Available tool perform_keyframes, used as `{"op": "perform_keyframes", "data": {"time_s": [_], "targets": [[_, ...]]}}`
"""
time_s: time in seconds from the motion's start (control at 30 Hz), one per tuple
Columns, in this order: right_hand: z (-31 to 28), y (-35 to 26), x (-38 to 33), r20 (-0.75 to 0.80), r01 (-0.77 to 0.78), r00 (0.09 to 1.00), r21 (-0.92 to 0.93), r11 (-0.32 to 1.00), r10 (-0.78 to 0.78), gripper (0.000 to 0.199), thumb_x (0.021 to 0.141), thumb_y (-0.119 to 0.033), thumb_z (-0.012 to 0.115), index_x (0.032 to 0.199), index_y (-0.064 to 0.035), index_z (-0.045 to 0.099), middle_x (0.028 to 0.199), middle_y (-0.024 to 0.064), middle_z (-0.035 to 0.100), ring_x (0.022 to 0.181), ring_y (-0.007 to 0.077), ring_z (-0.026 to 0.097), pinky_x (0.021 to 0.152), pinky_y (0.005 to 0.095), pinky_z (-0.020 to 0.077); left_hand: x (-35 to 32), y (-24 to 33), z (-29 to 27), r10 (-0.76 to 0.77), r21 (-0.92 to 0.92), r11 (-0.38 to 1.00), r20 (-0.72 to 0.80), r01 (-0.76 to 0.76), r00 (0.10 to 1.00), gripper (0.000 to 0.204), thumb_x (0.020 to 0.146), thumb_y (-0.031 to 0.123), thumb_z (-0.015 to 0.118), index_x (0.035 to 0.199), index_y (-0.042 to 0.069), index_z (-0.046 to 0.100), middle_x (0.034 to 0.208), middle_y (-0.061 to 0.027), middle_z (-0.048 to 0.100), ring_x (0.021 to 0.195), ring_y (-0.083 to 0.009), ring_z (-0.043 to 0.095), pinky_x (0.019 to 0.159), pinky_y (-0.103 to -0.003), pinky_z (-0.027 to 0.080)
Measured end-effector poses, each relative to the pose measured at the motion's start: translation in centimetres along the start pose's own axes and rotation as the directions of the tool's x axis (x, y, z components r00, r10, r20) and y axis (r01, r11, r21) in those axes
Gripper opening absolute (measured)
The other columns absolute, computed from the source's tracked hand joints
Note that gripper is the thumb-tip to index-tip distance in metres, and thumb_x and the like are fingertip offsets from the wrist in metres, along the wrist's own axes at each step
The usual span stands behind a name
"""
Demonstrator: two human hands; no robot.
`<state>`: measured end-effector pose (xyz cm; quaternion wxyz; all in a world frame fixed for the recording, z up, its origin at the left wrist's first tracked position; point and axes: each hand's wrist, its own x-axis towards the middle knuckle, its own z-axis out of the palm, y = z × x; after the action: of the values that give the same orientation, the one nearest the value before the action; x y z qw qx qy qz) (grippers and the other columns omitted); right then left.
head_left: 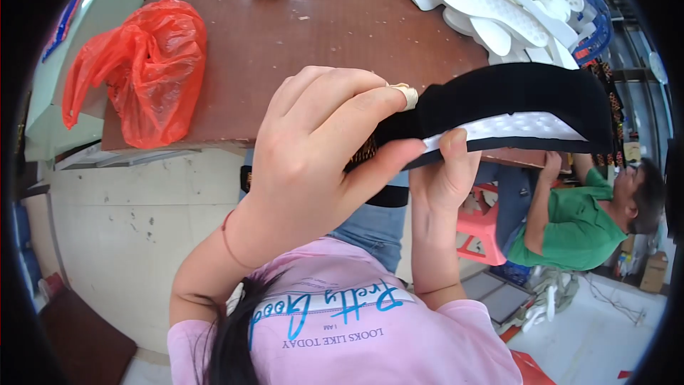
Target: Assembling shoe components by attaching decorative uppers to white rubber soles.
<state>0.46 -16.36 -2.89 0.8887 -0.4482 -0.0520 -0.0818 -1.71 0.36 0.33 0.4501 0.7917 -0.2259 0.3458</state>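
Head view: left hand [320,150] is curled tight around the near end of a black sole [513,103], one fingertip taped; right hand [445,171] pinches the lower edge, thumb on the white dimpled insole [513,127]. The sole is held in the air above the brown surface [335,28]. The grip looks end-heavy, so the far end could sag and the white layer might shift. White soles [499,0] and a red bag [142,71] lie beyond.
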Motion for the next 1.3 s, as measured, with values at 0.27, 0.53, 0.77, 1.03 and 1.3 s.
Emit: {"op": "perform_keyframes", "data": {"time_s": [0.27, 0.53, 0.77, 1.03, 1.3], "targets": [[-1.1, 0.0, -0.6, 0.084, -0.135, 0.987, 0.015, 0.991, 0.133, 0.047, 0.077, -0.002, 0.07, 0.119, -0.0055, 0.049, 0.097, 0.0063, 0.061, 0.08, 0.0139, 0.06, 0.077, 0.0236, 0.0476, -0.1, 1.2, 0.2, -0.096, 0.012, 0.995, -0.01, 0.096, 0.995, 0.044, 0.066, 0.006, 0.076, 0.107, 0.001, 0.06, 0.092, -0.0085, 0.062, 0.082, -0.0223, 0.056, 0.074, -0.03, 0.046], [-0.7, 1.0, 1.1, 0.089, -0.23, 0.971, 0.082, 0.97, 0.222, 0.038, 0.077, -0.002, 0.069, 0.112, -0.0042, 0.052, 0.095, 0.0062, 0.061, 0.076, 0.0139, 0.06, 0.074, 0.0238, 0.0484, -0.3, 0.2, -0.3, -0.303, -0.24, 0.918, 0.093, 0.316, 0.949, 0.059, 0.067, 0.001, 0.072, 0.122, 0.0, 0.052, 0.106, -0.0085, 0.059, 0.085, -0.0222, 0.056, 0.077, -0.031, 0.047], [-0.1, 0.9, 0.7, 0.04, -0.146, 0.987, -0.205, 0.968, 0.157, 0.049, 0.075, 0.002, 0.069, 0.12, -0.003, 0.05, 0.103, 0.0101, 0.061, 0.091, 0.0174, 0.061, 0.084, 0.0249, 0.0482, -1.4, -2.0, -1.1, -0.258, -0.155, 0.953, 0.026, 0.259, 0.966, 0.062, 0.071, -0.003, 0.068, 0.13, 0.0, 0.046, 0.108, -0.0103, 0.056, 0.089, -0.0218, 0.055, 0.08, -0.03, 0.047], [9.3, 3.2, 7.1, 0.21, -0.119, 0.924, -0.636, 0.763, 0.319, 0.064, 0.081, -0.001, 0.063, 0.139, -0.0004, 0.036, 0.125, 0.0199, 0.054, 0.111, 0.0307, 0.056, 0.097, 0.0369, 0.0444, 1.3, -8.1, -5.5, -0.522, -0.42, 0.755, 0.081, 0.504, 0.849, 0.062, 0.076, -0.004, 0.061, 0.133, 0.002, 0.039, 0.095, -0.0101, 0.055, 0.076, -0.0194, 0.052, 0.069, -0.031, 0.045], [8.6, 3.0, 10.1, 0.393, 0.094, 0.907, -0.537, 0.838, 0.15, 0.082, 0.083, -0.008, 0.066, 0.15, -0.0052, 0.017, 0.144, 0.027, 0.034, 0.135, 0.0389, 0.033, 0.112, 0.0458, 0.0261, 16.8, -27.7, -12.5, -0.301, 0.601, 0.718, -0.187, 0.352, 0.935, 0.058, 0.075, 0.002, 0.055, 0.13, 0.002, 0.037, 0.095, -0.0264, 0.062, 0.088, -0.0433, 0.061, 0.074, -0.046, 0.048]]}}
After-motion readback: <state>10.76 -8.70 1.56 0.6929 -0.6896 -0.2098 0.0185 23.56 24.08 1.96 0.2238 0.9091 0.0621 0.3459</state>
